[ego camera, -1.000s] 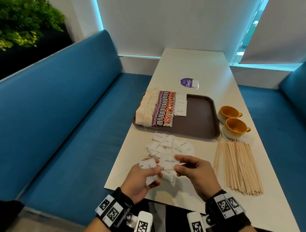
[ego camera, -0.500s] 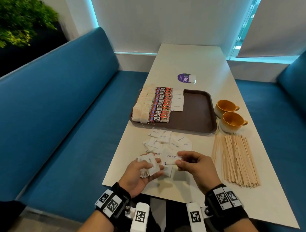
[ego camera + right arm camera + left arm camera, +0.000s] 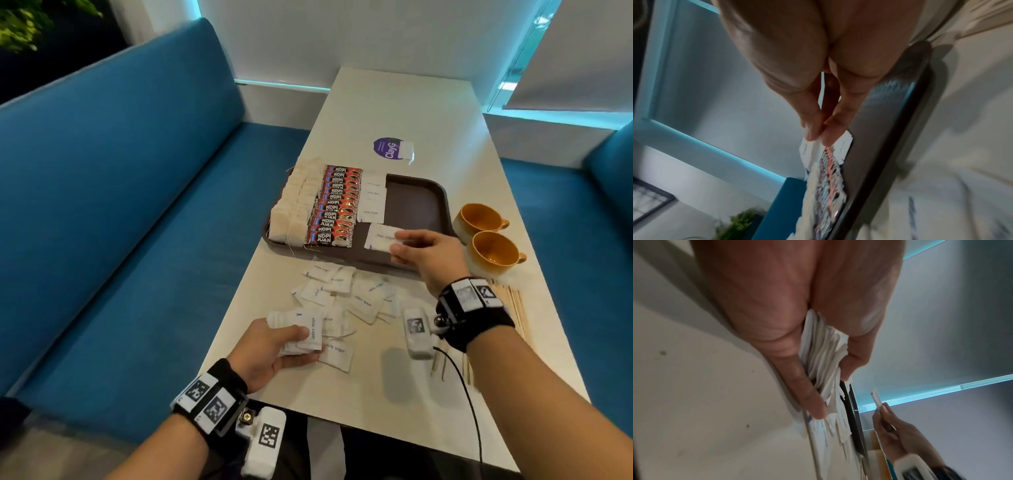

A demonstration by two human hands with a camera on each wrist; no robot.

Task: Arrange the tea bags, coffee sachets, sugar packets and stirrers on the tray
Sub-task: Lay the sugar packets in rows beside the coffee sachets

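A dark brown tray [image 3: 423, 202] holds a column of tea bags [image 3: 294, 205], a column of red coffee sachets [image 3: 337, 205] and a short column of white sugar packets [image 3: 373, 197]. My right hand [image 3: 397, 245] pinches one sugar packet [image 3: 378, 238] above the tray's near part, below that column. In the right wrist view its fingertips [image 3: 813, 134] pinch the packet's edge. My left hand [image 3: 301, 339] grips a stack of sugar packets [image 3: 301, 325] near the table's front edge; the left wrist view shows that stack [image 3: 824, 356] between thumb and fingers. Loose sugar packets [image 3: 349, 294] lie between the tray and my hands.
Two orange cups [image 3: 483, 236] stand right of the tray. Wooden stirrers [image 3: 513, 308] lie on the table behind my right wrist, mostly hidden. A purple round sticker [image 3: 388, 147] sits beyond the tray. Blue benches [image 3: 120, 205] flank the table.
My right hand has carried one sugar packet from near my left hand forward to above the tray. My left hand stays near the table's front, still holding its stack.
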